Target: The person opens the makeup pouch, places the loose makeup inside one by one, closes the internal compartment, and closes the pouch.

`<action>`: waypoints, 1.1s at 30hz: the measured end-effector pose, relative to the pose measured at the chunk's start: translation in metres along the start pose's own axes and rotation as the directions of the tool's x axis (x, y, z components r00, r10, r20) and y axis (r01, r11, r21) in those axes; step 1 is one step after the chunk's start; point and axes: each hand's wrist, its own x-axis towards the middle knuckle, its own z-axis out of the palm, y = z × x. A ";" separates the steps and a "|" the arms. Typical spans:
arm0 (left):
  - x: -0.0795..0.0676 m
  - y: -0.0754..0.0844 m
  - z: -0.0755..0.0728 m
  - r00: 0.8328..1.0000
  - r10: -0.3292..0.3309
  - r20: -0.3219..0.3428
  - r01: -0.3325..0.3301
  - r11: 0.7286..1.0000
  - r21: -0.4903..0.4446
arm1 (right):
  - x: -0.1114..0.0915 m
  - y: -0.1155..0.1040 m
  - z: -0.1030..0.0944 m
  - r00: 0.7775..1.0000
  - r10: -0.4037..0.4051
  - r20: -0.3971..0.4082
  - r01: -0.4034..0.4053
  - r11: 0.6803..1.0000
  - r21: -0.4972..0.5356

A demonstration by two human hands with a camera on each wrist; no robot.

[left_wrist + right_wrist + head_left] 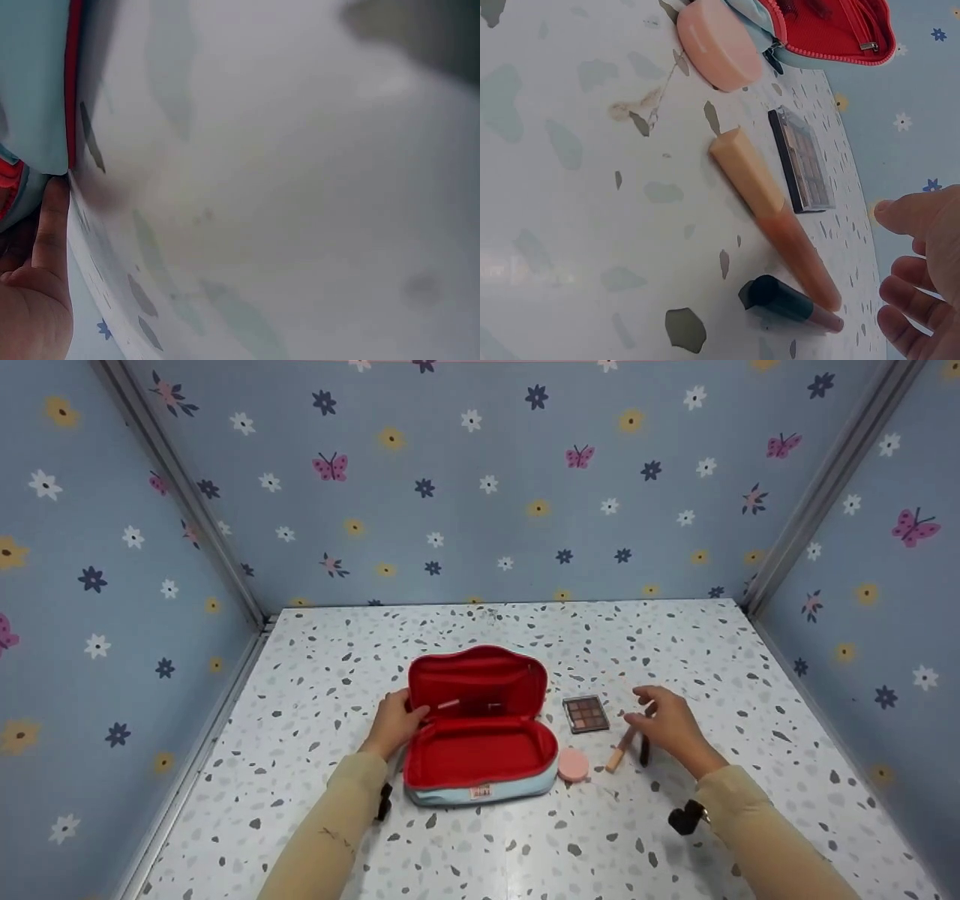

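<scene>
A light blue cosmetic bag (487,791) with red lining lies unzipped, its lid tilted back. My left hand (394,724) grips its left side near the hinge, thumb over the rim; in the left wrist view a finger (51,232) lies along the blue fabric (34,82). My right hand (671,727) hovers by two tubes with fingers loosely bent, nothing between them. Under it are a lip gloss tube (761,202) with a beige cap and a shorter dark-capped tube (787,300). An eyeshadow palette (586,714) and a round pink case (574,765) lie between bag and hand.
The speckled white table (337,660) meets flowered blue panels (487,510) at the back and both sides. Slim items (450,703) show against the red lining of the lid. Each wrist carries a black camera mount (684,817).
</scene>
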 end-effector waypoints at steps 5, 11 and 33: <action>0.000 -0.001 0.000 1.000 0.005 0.000 -0.005 1.000 0.003 | -0.003 0.009 -0.001 1.000 0.018 0.011 -0.018 1.000 -0.019; 0.000 -0.001 -0.001 1.000 -0.015 0.006 0.015 1.000 0.014 | -0.008 0.016 0.002 1.000 0.007 0.013 -0.007 0.999 -0.044; -0.001 0.001 -0.001 1.000 0.004 0.006 -0.004 1.000 -0.008 | -0.015 0.033 0.002 0.983 0.132 0.124 -0.124 0.990 -0.071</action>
